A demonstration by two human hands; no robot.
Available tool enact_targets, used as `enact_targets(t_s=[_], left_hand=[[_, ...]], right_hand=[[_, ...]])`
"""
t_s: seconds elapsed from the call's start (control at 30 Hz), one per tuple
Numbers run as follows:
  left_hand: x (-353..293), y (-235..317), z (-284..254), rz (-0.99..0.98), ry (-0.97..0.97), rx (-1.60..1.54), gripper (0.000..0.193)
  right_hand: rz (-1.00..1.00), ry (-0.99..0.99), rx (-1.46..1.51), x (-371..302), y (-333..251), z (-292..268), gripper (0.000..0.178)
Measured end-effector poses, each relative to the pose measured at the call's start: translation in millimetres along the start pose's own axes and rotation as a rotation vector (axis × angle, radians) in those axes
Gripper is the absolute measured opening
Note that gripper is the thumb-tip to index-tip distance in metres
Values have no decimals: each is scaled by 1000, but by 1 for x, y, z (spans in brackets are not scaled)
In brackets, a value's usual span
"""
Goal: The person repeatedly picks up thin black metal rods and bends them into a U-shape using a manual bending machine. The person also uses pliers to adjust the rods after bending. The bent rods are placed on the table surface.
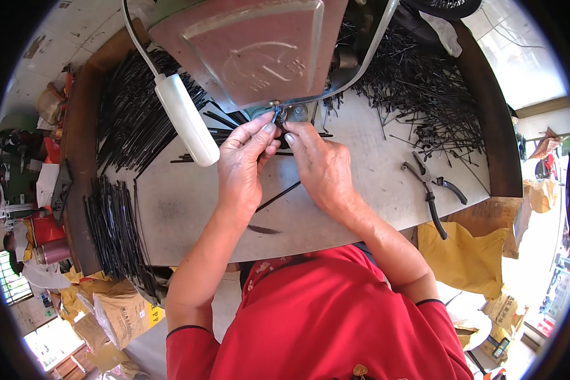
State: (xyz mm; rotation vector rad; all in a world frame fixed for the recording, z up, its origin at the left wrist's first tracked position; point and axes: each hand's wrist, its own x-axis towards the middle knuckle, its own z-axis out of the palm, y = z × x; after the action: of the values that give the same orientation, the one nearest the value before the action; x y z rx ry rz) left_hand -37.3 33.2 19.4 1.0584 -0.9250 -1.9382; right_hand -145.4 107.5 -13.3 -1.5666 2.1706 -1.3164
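Both of my hands are raised together at the front of a machine with a faded red metal cover (250, 54). The fingers of my left hand (239, 158) are pinched around something thin just under the cover's lower edge, where a bluish piece shows; its kind cannot be made out. My right hand (326, 164) has bent fingers, thumb against index, close to the machine's small metal parts (294, 114); what they grip is hidden. A thin black rod (278, 197) slants over the worktop (354, 215) between my wrists.
A white lamp (187, 120) hangs left of the machine. Black rods (136, 107) fill the far left, with an upright bundle (114, 225) nearer. Tangled thin black rods (418, 88) cover the far right. Pliers (430, 190) lie at right, near a yellow sack (462, 256). A raised wooden rim (497, 126) edges the worktop.
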Motion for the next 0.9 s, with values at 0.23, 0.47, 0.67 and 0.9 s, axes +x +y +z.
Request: enact_targets(t_s=[0.23, 0.47, 0.67, 0.9], left_hand=[[8, -1, -4, 55, -53, 90, 24], [-1, 9, -2, 381, -10, 747, 20], [18, 17, -17, 519, -126, 878, 21], [18, 17, -20, 256, -212, 491, 21]], right_hand=[[31, -30, 29, 9, -4, -8, 15], [11, -145, -95, 17, -9, -20, 10], [4, -222, 99, 31, -4, -33, 13], [197, -338, 277, 31, -10, -42, 17]])
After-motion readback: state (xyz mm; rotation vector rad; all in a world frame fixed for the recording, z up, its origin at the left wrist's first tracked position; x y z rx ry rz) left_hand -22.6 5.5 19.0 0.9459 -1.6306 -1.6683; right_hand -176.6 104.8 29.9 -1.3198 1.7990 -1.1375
